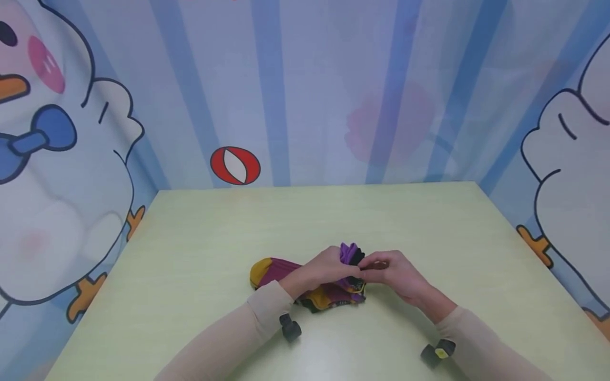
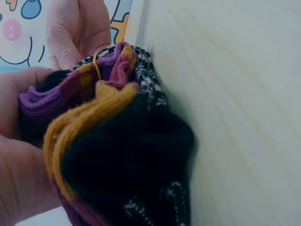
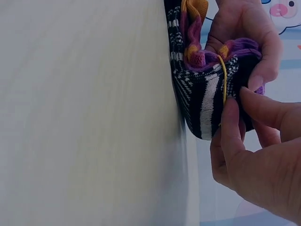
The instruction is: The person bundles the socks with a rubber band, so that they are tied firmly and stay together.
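A bundle of knitted socks (image 1: 281, 269) in maroon, mustard, purple, black and white lies on the table, its mustard toe end at the left. Around the folded end runs a thin yellow rubber band (image 3: 224, 77), which the left wrist view also shows crossing the layers. My left hand (image 1: 329, 264) grips that folded end, thumb on the near side. From the right, my right hand (image 1: 400, 278) meets it, thumb and fingertips pinching at the band against the black-and-white knit. The fingertips hide part of the band in the right wrist view.
The pale yellow-green table (image 1: 214, 222) stretches around the socks to a back edge against a blue striped curtain (image 1: 310, 95). Printed cartoon birds cover the side walls. A small dark device (image 1: 289, 328) sits at my left wrist, another (image 1: 437, 353) at my right.
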The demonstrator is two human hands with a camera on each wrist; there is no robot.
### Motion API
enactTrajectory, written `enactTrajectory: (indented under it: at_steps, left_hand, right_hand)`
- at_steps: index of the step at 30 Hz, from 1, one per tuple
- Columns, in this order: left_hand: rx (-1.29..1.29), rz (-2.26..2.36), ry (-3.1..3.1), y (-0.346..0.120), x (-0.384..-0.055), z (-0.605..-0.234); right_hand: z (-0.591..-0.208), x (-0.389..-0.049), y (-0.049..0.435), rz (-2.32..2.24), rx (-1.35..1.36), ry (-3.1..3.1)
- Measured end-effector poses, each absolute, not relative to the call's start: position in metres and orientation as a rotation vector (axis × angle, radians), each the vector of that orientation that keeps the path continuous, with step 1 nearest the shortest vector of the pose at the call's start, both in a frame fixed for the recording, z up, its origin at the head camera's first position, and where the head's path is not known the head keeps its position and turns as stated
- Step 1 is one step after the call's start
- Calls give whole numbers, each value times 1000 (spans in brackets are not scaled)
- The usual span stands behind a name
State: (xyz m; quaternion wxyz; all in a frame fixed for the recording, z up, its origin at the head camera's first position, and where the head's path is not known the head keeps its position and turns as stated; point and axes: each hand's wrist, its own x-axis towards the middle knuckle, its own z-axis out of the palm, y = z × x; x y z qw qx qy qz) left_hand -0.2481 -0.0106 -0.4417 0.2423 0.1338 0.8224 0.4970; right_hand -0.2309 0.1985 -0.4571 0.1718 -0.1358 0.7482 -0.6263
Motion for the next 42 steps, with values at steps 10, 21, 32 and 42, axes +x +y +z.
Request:
enactTrajectory:
  at_steps: [10, 21, 32, 42]
  left_hand:
    - [251, 1441, 2230, -8, -246, -443]
    - [277, 1451, 2222, -11, -250, -446]
    - [404, 1427, 2200, -15, -255, -452]
    - [388, 1416, 2209, -14, -259, -454]
  right_hand:
    - [-455, -227, 208, -1407, -756, 2491]
    - [-452, -224, 199, -505, -1770, 2984]
    - [-450, -225, 204, -562, -1834, 2884]
    - [-442, -218, 221, -662, -1765, 2570]
